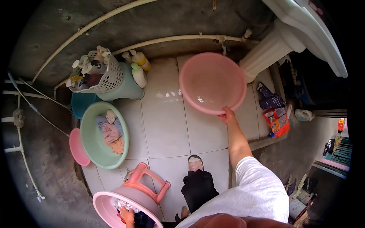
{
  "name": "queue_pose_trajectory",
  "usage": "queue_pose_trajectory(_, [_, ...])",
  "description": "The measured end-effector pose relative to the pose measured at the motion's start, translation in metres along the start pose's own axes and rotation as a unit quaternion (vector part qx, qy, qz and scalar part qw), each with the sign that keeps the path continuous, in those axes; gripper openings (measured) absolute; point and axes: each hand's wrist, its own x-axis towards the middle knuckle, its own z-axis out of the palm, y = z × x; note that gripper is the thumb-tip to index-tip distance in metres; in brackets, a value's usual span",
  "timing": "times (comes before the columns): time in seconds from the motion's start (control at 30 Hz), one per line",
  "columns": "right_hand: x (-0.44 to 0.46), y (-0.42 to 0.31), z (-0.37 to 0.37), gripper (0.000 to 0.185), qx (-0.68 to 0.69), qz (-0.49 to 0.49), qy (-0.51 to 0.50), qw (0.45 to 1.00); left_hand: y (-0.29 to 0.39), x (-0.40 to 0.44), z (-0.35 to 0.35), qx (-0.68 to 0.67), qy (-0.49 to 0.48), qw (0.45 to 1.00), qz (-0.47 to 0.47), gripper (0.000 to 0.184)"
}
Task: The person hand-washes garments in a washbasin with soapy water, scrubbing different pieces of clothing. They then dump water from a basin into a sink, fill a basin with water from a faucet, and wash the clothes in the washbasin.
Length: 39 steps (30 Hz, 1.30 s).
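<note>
A large pink basin (213, 81) stands on the tiles below a tap, with what looks like clear water in it. My right hand (227, 115) is closed on its near rim. At the lower left, a lighter pink basin (102, 203) tilts beside a pink plastic stool (148, 182). Inside this basin are dark cloth (143, 220) and a shiny whitish patch, either suds or clear plastic. Over that patch is my left hand (128, 216), its fingers bent around something reddish that I cannot make out.
A green basin (89, 133) with several crumpled clothes (111, 133) sits on the left, near a small pink basin (78, 148). Behind are a white basket of bottles (114, 76) and loose bottles (140, 60). A sink pedestal (266, 47) and orange detergent bag (276, 121) stand right.
</note>
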Motion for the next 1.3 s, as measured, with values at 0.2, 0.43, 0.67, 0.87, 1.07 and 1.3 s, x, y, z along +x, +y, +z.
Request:
queue_pose_trajectory(0.2, [-0.133, 0.076, -0.005, 0.028, 0.170, 0.009, 0.064, 0.983, 0.011, -0.001, -0.006, 0.000, 0.009, 1.000, 0.017, 0.073])
queue_pose_trajectory(0.43, [-0.296, -0.014, -0.138, 0.043, 0.054, -0.163, 0.085, 0.982, 0.007, 0.017, 0.004, 0.004, 0.026, 0.999, 0.032, 0.078])
queue_pose_trajectory(0.67, [-0.434, -0.114, -0.179, 0.037, 0.047, -0.369, 0.029, 0.928, 0.015, -0.008, 0.005, -0.027, 0.084, 0.995, 0.056, 0.074])
queue_pose_trajectory(0.87, [-0.531, -0.231, -0.206, 0.029, 0.021, -0.561, 0.061, 0.825, -0.003, -0.011, 0.017, -0.047, 0.121, 0.985, 0.117, 0.071])
queue_pose_trajectory(1.07, [-0.625, -0.334, -0.182, 0.027, -0.024, -0.634, 0.080, 0.769, 0.001, -0.008, 0.021, -0.032, 0.119, 0.987, 0.102, 0.069])
queue_pose_trajectory(1.3, [-0.650, -0.427, -0.043, 0.026, -0.103, -0.708, 0.073, 0.695, 0.006, -0.015, 0.017, -0.058, 0.108, 0.989, 0.078, 0.070])
